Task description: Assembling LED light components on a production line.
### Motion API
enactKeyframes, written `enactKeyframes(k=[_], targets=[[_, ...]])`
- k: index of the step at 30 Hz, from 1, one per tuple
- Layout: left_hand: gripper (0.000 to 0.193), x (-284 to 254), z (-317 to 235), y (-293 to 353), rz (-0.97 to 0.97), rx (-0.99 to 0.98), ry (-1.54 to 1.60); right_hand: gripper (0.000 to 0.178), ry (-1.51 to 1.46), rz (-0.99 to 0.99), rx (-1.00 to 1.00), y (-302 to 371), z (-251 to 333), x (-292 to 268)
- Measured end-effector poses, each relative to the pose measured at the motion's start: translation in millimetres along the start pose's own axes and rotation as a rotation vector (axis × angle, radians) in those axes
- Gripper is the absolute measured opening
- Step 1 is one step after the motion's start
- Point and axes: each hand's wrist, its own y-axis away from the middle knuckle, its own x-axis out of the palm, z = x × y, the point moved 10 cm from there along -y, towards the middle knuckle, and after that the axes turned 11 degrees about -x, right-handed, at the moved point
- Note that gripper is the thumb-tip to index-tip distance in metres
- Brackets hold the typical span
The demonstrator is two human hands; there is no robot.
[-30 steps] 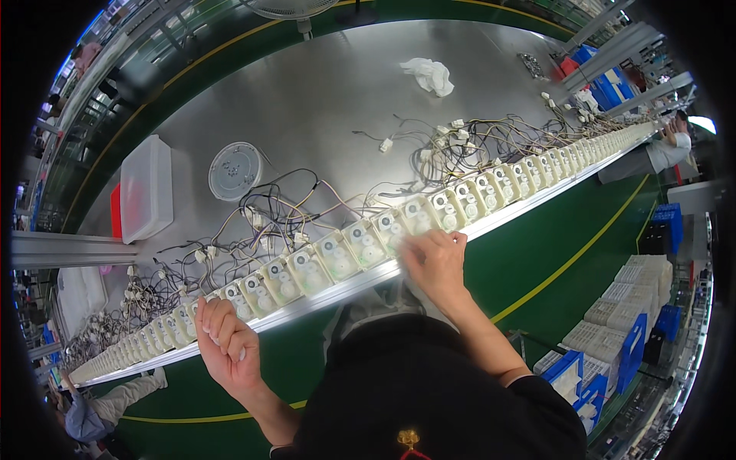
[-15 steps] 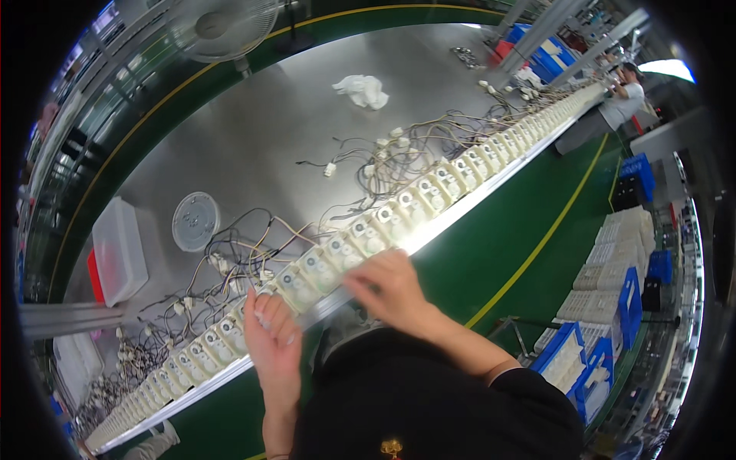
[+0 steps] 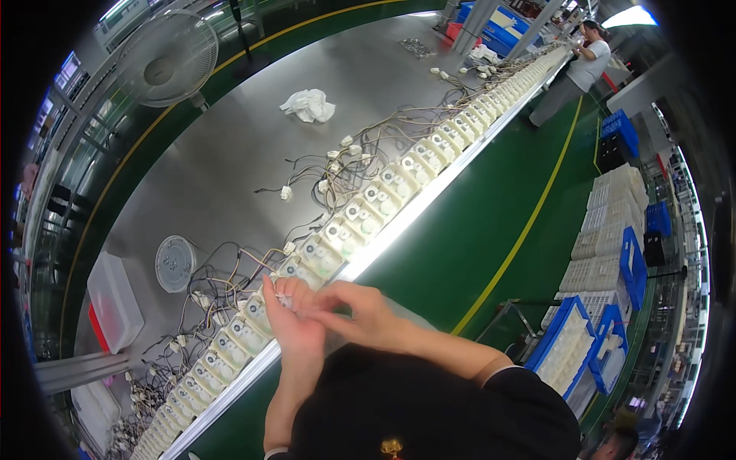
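My left hand [image 3: 297, 322] is turned palm up with its fingers curled in, and small pale bits show at the fingers; I cannot make out what they are. My right hand [image 3: 368, 316] meets it, thumb and fingertips pinched together at the left palm. What lies between those fingertips is too small to tell. Just beyond both hands runs a long row of cream plastic housings [image 3: 326, 257], set side by side, with round grey parts inside. Cables with white connectors [image 3: 286, 193] trail from the row's far side onto a metal table [image 3: 238, 153].
On the table are a crumpled white cloth [image 3: 308, 106], a round lid [image 3: 175, 264] and a clear plastic bin [image 3: 115, 303]. A fan [image 3: 167, 57] stands beyond. Blue crates [image 3: 563, 345] and stacked white trays [image 3: 586, 264] sit at right. Another person [image 3: 586, 61] works at the row's far end.
My right hand has moved from over the housings to my left palm, and the two hands now touch. The whole view has shifted, with table items lying further left.
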Motion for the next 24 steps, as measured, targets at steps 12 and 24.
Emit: enactKeyframes(k=[12, 24], targets=[[0.033, 17, 51, -27, 0.042, -0.211, 0.164, 0.026, 0.316, -0.013, -0.342, 1, 22, -40], [0.026, 31, 82, -46, 0.076, -0.317, 0.289, 0.02, 0.284, 0.206, -0.497, -4, 26, -57]])
